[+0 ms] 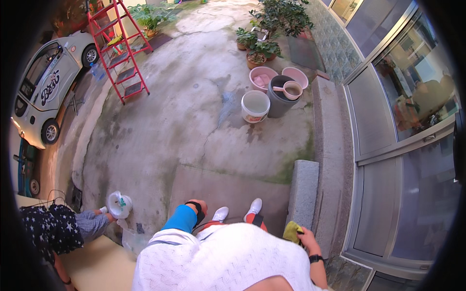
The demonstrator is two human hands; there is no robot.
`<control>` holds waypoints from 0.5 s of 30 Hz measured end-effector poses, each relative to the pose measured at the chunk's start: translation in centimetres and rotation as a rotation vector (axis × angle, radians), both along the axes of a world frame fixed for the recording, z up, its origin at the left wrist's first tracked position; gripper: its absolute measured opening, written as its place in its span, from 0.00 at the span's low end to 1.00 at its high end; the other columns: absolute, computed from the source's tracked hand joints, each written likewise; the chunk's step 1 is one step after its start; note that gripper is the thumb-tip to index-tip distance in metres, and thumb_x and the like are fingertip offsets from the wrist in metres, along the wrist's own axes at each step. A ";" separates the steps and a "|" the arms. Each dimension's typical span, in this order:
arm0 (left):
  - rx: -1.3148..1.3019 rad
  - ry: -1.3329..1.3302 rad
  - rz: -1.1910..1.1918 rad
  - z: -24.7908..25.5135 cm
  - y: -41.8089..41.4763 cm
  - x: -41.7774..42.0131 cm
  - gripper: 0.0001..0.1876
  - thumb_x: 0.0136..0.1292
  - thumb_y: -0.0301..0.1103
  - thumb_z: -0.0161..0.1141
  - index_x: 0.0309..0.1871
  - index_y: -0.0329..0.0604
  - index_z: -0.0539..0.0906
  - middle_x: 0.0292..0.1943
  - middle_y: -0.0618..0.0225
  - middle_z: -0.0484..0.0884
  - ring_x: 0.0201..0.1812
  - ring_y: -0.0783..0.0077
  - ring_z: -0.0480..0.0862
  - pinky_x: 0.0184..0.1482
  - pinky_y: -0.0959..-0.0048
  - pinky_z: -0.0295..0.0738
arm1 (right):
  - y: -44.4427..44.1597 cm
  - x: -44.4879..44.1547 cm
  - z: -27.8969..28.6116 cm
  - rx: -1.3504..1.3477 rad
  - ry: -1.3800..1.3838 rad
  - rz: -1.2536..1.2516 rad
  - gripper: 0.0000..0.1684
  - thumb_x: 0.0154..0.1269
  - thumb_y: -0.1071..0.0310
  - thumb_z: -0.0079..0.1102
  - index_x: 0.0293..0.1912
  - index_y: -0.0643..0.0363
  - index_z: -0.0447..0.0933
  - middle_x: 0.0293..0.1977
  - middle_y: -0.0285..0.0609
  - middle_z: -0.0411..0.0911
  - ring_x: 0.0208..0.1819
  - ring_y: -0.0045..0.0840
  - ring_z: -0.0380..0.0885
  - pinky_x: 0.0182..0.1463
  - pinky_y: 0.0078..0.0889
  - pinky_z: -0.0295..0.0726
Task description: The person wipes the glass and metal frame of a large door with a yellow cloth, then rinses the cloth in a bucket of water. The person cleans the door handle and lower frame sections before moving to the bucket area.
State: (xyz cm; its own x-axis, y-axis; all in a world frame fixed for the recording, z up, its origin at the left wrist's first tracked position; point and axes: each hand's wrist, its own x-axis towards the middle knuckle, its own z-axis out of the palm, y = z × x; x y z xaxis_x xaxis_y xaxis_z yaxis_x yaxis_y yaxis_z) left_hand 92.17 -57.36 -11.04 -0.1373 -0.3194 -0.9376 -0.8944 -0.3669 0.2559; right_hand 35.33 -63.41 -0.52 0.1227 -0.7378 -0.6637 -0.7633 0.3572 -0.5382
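At the lower right, my right hand (308,238) grips a yellow-green cloth (292,232), which hangs from the fingers beside a granite step (305,189). My left hand (201,206) is bent in front of my body, below a blue sleeve and a black wrist strap; its fingers are mostly hidden, so what it may hold cannot be told. Further ahead stand a white bucket (255,109), a grey bin (282,105) with a pink dipper (292,90) on top, and two pink basins, one (255,74) with a pink cloth inside.
A red stepladder (127,58) stands at the upper left near a parked car (54,78). Another person (58,225) is at the lower left by a lined white bin (119,204). Potted plants (256,58) stand beyond the basins. A stone ledge (329,145) and glazed doors (378,203) run along the right.
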 end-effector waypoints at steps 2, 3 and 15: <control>0.034 0.038 0.131 -1.9 -0.7 -0.2 0.29 0.58 0.48 0.66 0.62 0.49 0.79 0.56 0.64 0.83 0.57 0.60 0.81 0.57 0.61 0.75 | -2.4 -0.8 -1.2 0.018 -0.013 0.031 0.16 0.61 0.69 0.62 0.50 0.59 0.78 0.37 0.46 0.83 0.41 0.27 0.80 0.46 0.32 0.77; -0.045 0.051 0.136 -3.7 -1.2 -0.1 0.28 0.58 0.48 0.66 0.61 0.49 0.80 0.55 0.63 0.83 0.56 0.60 0.81 0.57 0.62 0.75 | -4.8 0.2 -0.1 0.013 0.022 0.064 0.16 0.61 0.70 0.62 0.49 0.61 0.78 0.37 0.44 0.82 0.41 0.26 0.79 0.47 0.31 0.76; -0.382 0.102 0.190 2.3 -18.9 -8.3 0.22 0.64 0.46 0.60 0.58 0.47 0.82 0.56 0.57 0.82 0.58 0.55 0.80 0.60 0.61 0.74 | -21.5 -3.7 -2.2 -0.091 -0.031 0.041 0.17 0.61 0.68 0.61 0.50 0.61 0.78 0.38 0.48 0.83 0.41 0.30 0.80 0.46 0.34 0.77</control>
